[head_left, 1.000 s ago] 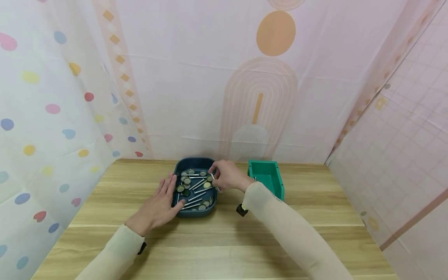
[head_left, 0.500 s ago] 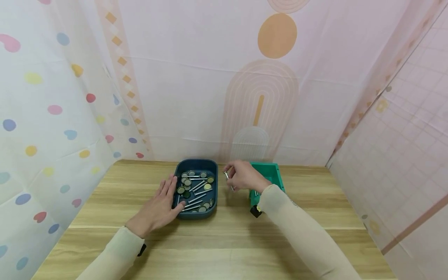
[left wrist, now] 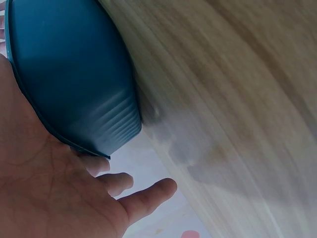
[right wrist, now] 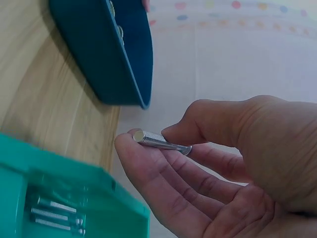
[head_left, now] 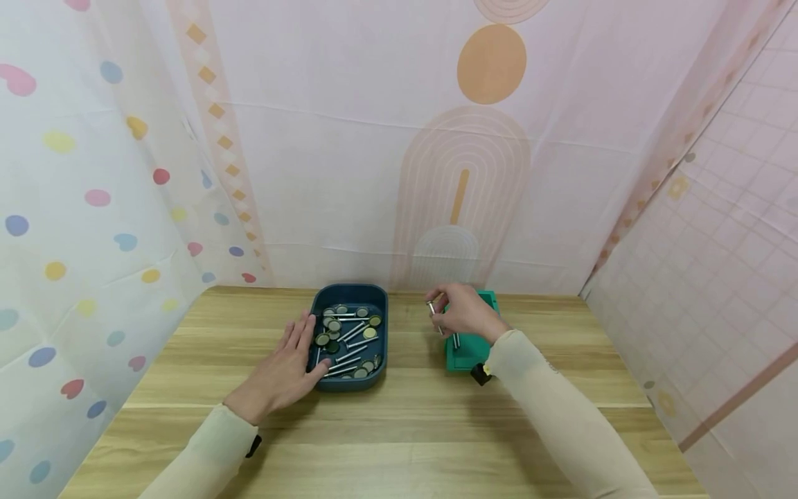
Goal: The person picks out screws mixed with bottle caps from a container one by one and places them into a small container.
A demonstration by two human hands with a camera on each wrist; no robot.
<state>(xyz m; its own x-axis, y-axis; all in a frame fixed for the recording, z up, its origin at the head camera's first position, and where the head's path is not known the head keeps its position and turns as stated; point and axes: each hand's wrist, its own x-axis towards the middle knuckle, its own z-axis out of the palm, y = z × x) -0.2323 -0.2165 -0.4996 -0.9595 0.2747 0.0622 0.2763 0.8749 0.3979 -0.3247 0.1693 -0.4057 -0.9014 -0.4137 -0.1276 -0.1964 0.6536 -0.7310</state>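
Between the thumb and fingers of my right hand (head_left: 466, 312) a silver bolt (right wrist: 161, 142) is pinched, its threaded end towards the right wrist camera. That hand is over the left side of a green box (head_left: 466, 365), where a few similar bolts (right wrist: 52, 216) lie on the bottom. My left hand (head_left: 277, 378) rests against the left side of a dark blue tray (head_left: 350, 386), fingers straight and thumb over the near rim. Inside the tray lie several bolts (head_left: 355, 353) and several round, bottle-cap-like metal discs (head_left: 370, 333). The right hand hides part of the green box.
Both containers stand near the back of a wood-grain table (head_left: 374, 450), a strip of tabletop between them. A patterned cloth (head_left: 349, 173) hangs right behind, with more cloth on the left and right sides.
My right hand has moved right with the bolt, from over the blue tray's right rim to over the green box. The left hand has stayed at the tray.
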